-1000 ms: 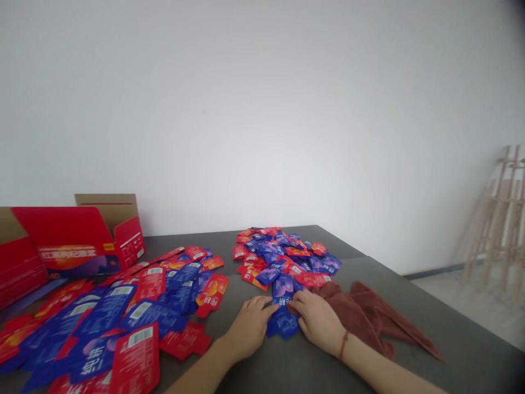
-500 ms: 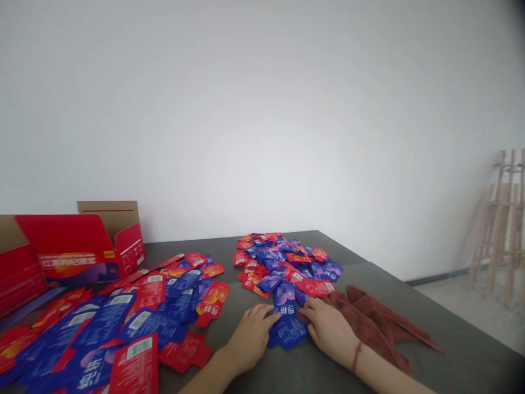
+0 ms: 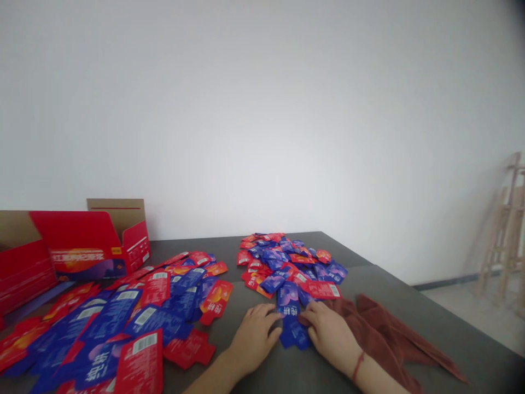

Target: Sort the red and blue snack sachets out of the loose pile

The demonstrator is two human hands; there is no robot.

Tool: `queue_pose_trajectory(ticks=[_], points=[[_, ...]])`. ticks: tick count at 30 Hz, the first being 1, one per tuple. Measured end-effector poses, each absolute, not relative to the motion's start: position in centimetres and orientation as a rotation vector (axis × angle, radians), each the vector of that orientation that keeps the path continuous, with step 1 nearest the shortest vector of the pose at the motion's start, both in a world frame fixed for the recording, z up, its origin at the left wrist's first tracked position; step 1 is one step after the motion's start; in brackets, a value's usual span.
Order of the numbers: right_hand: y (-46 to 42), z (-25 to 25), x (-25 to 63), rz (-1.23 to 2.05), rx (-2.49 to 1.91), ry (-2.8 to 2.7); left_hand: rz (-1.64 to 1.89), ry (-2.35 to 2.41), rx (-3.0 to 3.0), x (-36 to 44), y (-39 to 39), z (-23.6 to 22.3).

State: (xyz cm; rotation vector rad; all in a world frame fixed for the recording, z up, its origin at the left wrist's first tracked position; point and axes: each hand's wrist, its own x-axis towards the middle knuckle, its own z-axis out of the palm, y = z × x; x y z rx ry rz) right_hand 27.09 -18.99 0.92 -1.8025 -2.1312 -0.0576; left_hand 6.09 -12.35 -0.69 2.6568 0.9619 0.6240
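Between my hands lies a blue packet (image 3: 287, 298) with white lettering, its far end touching the pile. A blue piece with notched, tab-like edges (image 3: 296, 335) shows at its near end. My left hand (image 3: 253, 335) rests on the table just left of the packet, thumb and fingers apart, with nothing in it. My right hand (image 3: 330, 331), with a red cord at the wrist, has its curled fingertips on the packet's right edge. The fingers partly cover that edge. Just beyond both hands spreads a pile of red and blue packets (image 3: 283, 257).
Many flat red and blue packets (image 3: 151, 320), some with barcodes and tabs, cover the table's left side. Behind them stands an open red cardboard box (image 3: 82, 235). A brown cloth (image 3: 381, 334) lies right of my right hand. Wooden easels (image 3: 506, 235) lean beyond the dark table (image 3: 443, 328).
My left thumb and fingers have come off the packet's left side and spread apart. My right hand stays at its right edge. The whole view has shifted slightly.
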Motion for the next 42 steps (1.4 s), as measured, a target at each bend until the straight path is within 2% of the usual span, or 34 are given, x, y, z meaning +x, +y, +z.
queue_pose_trajectory(ticks=[4,14,21,29,35,38,42], points=[[-18.5,1.1,27.7,-0.058,-1.834,-2.088,0.715,1.205,2.536,7.4,-13.6,-0.5],[-19.5,1.6,25.6,0.159,-1.423,-2.340,0.514,1.300,2.442,8.7,-14.4,-0.5],[-18.0,1.7,29.7,-0.067,-2.063,-1.958,0.530,1.279,2.413,8.5,-14.5,-0.1],[-18.0,0.8,28.8,-0.049,-1.970,-2.040,0.556,1.302,2.398,8.3,-13.4,-0.7],[-17.1,0.3,31.1,-0.133,-1.874,-1.800,0.805,1.092,2.381,7.9,-12.4,-0.6],[-16.6,0.5,32.8,-0.245,-1.715,-1.626,0.901,0.974,2.577,7.3,-12.3,0.3],[-17.0,1.2,32.1,-0.203,-1.476,-1.683,0.719,0.740,2.944,6.8,-12.8,0.8]])
